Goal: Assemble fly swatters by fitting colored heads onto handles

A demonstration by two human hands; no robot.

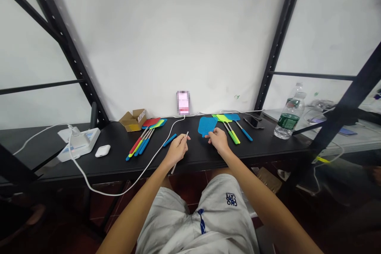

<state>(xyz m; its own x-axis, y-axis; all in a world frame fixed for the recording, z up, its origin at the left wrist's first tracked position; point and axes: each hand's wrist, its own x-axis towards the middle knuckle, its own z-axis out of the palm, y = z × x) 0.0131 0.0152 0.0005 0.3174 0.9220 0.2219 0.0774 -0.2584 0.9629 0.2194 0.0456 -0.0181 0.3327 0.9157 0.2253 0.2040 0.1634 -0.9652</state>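
My left hand point(177, 149) is closed around a thin metal rod point(185, 137) whose tip points up and to the right over the black table point(119, 158). My right hand point(218, 139) pinches the lower edge of a blue fly-swatter head point(206, 125) lying flat on the table. A loose blue handle point(170, 139) lies just left of my left hand. A finished pile of red, blue and green swatters point(145, 135) lies to the left. Green and blue swatters point(230, 125) lie to the right.
A phone point(183, 102) leans on the wall with a white cable point(154, 151) trailing off the table edge. A small cardboard box point(133, 120), a white earbud case point(102, 151) and a white power strip point(79, 142) sit left. A water bottle point(292, 113) stands right.
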